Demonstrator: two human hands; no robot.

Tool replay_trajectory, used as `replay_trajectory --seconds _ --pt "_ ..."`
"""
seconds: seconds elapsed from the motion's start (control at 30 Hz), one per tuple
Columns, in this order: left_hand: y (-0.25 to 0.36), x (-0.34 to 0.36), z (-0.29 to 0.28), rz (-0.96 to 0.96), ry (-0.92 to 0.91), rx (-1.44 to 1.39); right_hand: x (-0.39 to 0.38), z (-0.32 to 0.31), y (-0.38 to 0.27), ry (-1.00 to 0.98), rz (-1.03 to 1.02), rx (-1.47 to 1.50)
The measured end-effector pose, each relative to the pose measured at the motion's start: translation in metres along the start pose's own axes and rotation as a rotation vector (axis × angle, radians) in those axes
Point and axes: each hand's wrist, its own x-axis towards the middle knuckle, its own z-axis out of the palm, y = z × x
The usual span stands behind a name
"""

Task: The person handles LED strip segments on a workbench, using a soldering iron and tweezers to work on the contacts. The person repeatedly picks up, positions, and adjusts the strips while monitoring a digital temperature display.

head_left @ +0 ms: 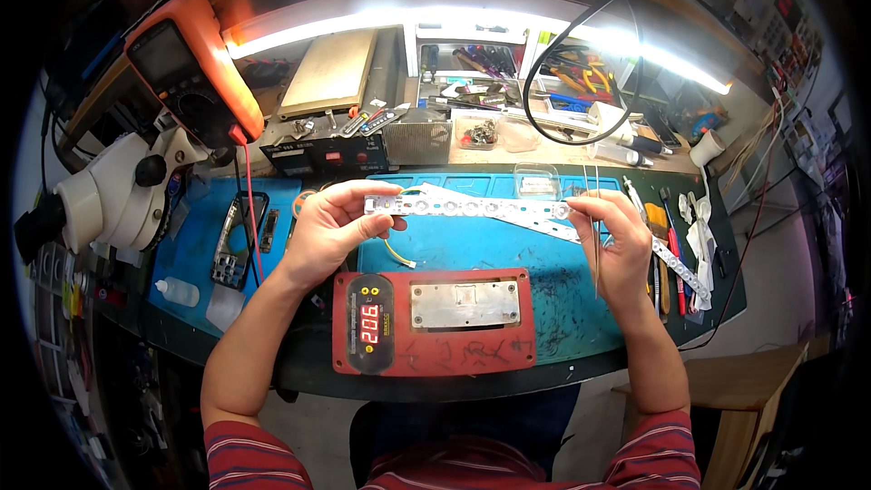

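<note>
A long white strip [472,208] studded with round lenses is held level above the blue work mat [544,254]. My left hand [331,227] grips its left end, where a thin yellow wire [396,252] hangs down. My right hand [612,240] pinches its right end and also holds thin metal tweezers [595,236] pointing up and down. A second similar strip [635,245] lies on the mat under the first, running toward the right.
A red hot plate [434,322] with a lit digital readout and a metal plate sits at the bench's front edge. A white microscope [118,186] and orange multimeter [195,63] stand left. A phone [238,240] lies on the left mat. Hand tools [667,254] lie right.
</note>
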Motion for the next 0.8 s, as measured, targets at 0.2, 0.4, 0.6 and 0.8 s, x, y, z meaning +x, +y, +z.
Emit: replay_trajectory --seconds 0.2,0.4,0.6,0.8 --pt "-0.0002 0.0006 0.0049 0.004 0.050 -0.031 -0.0012 -0.0002 0.0005 -0.014 -0.017 0.014" --pt "-0.0026 -0.0003 0.0025 0.009 0.062 -0.023 -0.0016 0.0008 -0.0017 -0.024 -0.026 0.011" --pt "-0.0009 0.0009 0.0033 0.007 0.062 -0.017 -0.0004 0.0010 -0.0001 -0.014 -0.031 0.017" --pt "0.0005 0.0016 0.0028 0.009 0.059 0.005 -0.0007 0.0004 0.0019 -0.010 -0.030 0.027"
